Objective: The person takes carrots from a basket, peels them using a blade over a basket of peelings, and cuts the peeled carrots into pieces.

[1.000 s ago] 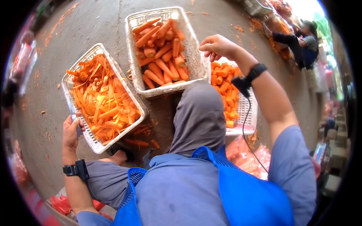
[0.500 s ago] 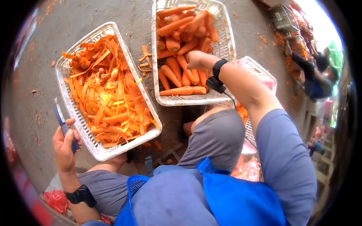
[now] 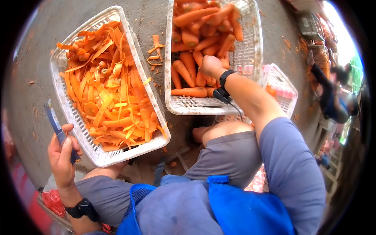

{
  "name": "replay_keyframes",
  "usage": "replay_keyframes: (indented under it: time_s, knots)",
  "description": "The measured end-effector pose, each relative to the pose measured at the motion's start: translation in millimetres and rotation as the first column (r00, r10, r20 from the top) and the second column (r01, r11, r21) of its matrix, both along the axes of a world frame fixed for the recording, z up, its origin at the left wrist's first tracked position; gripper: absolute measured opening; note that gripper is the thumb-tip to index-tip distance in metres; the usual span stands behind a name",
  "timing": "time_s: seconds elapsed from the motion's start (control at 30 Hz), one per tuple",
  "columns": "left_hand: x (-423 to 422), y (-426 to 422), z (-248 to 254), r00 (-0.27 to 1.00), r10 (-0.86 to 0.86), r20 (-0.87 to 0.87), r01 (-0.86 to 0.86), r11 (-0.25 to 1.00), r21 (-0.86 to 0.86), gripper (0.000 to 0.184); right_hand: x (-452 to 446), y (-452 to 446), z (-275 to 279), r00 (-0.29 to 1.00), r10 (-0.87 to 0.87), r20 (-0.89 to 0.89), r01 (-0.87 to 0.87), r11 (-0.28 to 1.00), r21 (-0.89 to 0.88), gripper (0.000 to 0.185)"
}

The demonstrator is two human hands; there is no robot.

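My left hand [image 3: 62,150] is closed around a slim blue-handled peeler [image 3: 58,129], its pale metal end pointing up and away from me. It sits just left of a white plastic crate [image 3: 159,144] heaped with orange carrot peelings [image 3: 111,94]. My right hand [image 3: 212,66] reaches into a second white crate [image 3: 246,58] of whole carrots [image 3: 192,92]. Its fingers curl down among them onto a carrot [image 3: 200,79], though the fingertips are mostly hidden behind the hand.
Beyond my right forearm stands another white crate [image 3: 288,84] with something pink and white in it. A few peelings [image 3: 156,47] lie on the grey floor between the two larger crates. Far right, a person [image 3: 331,94] is near stacked crates [image 3: 311,25].
The view has shifted slightly. My right hand stays in the carrot crate, bent further over the carrots, and a carrot under it has changed position. My left hand still holds the peeler.
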State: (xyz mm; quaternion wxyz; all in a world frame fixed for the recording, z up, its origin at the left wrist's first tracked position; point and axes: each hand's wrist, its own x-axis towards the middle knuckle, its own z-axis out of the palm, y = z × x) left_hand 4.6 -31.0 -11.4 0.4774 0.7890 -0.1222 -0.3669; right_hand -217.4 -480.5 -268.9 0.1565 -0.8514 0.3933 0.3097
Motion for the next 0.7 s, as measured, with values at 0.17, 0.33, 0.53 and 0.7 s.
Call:
replay_keyframes:
  time_s: [0.17,0.33,0.53,0.7]
  knots:
    - [-7,-4,11,0.999,-0.042,0.018,0.042,0.999,-0.017,0.03,-7,-14,40,0.915,-0.399,-0.049,0.381,0.822,0.422,0.034]
    - [-23,2,26,0.999,-0.036,0.034,0.04,0.99,-0.136,0.025,-34,-2,150,0.79,-0.528,0.31,0.13,0.64,0.758,0.029]
    - [-58,-7,44,0.976,-0.059,0.211,0.135,0.919,-0.37,0.013,-10,73,319,0.867,-0.332,0.371,-0.113,0.594,0.796,0.027]
    - [-82,-17,67,0.804,-0.213,0.555,0.424,0.86,-0.285,0.013,0,202,363,0.792,-0.386,0.473,-0.213,0.551,0.807,0.025]
